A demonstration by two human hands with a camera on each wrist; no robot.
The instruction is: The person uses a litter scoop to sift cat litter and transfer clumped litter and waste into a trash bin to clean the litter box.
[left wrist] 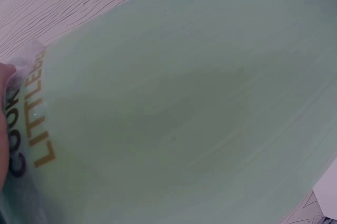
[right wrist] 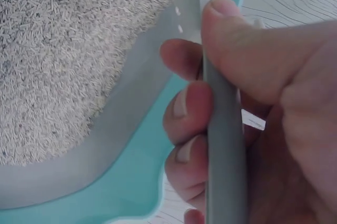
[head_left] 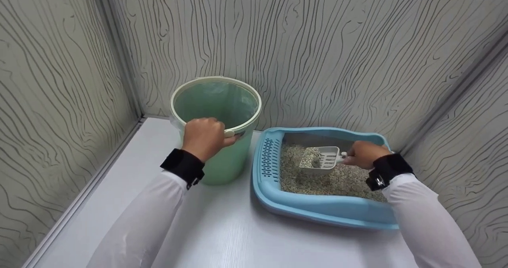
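My right hand (head_left: 366,154) grips the grey handle (right wrist: 226,145) of a slotted litter scoop (head_left: 328,157), fingers curled round it in the right wrist view. The scoop is over the litter box and carries pellets with a darker clump (head_left: 316,160). Below it, beige pellet litter (head_left: 337,182) fills the blue litter box (head_left: 317,204). On the left, my left hand (head_left: 204,137) grips the near rim of a pale green trash bin (head_left: 222,164), which has a clear liner over its edge. In the left wrist view the bin's side fills most of the picture, with printed lettering near the rim.
Bin and litter box stand side by side on a white tabletop (head_left: 222,228). Wood-patterned wall panels (head_left: 301,53) rise close behind them and at both sides. Slotted holes mark the box's left ledge (head_left: 270,157).
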